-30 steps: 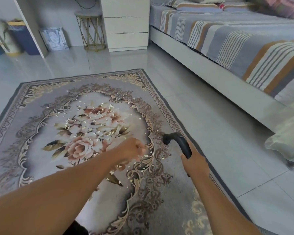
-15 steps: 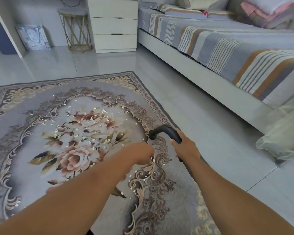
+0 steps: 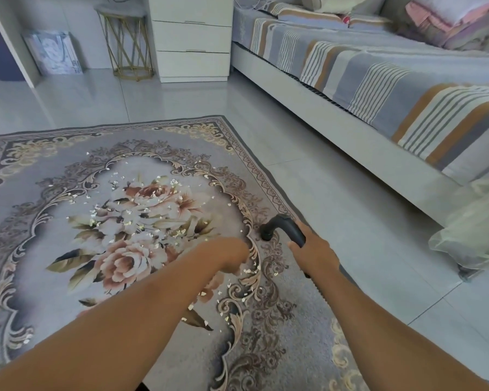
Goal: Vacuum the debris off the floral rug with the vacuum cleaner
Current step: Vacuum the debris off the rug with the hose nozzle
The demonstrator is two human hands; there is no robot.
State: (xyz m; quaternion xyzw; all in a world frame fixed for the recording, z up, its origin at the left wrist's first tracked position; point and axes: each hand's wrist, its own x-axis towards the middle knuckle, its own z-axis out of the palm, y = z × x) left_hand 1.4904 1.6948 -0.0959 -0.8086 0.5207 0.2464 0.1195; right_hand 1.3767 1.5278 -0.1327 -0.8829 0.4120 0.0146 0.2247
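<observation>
The vacuum cleaner's black handle (image 3: pixel 285 227) stands over the right-hand border of the floral rug (image 3: pixel 34 176), close to the rug's near right edge. Its long axis rises away from the person and leans toward the rug's middle. The top then hooks over, so the blunt tip points down at the scrolled border. Only this curved grip shows; the rest of the machine is hidden behind the wrist.

The right hand (image 3: pixel 314 253) grips the lower part of the handle, fingers wrapped round it and pressed together, thumb on the side facing the rug's centre. The left hand (image 3: pixel 227 253) hangs above the medallion's right rim with its back to the camera. Its fingers bend downward out of sight, so whether they pinch anything cannot be told.

Debris (image 3: pixel 130 218) lies as small pale flakes, thickest over the pink roses in the rug's centre. A thinner trail runs toward the near right scrollwork under the left hand.

The rug lies flat on a glossy pale grey tiled floor (image 3: pixel 336 193), which wraps round its far and right edges. To the right of the rug, across a strip of tile, runs a low white bed (image 3: pixel 378 88) with a grey, white and tan striped cover, and folded pink bedding (image 3: pixel 449 18) at its far end. Beyond the rug's far right corner stands a white chest of drawers (image 3: pixel 192 38). Left of that is a gold wire side table (image 3: pixel 127 46), then a patterned bag (image 3: pixel 54 52) leaning against the wall.
</observation>
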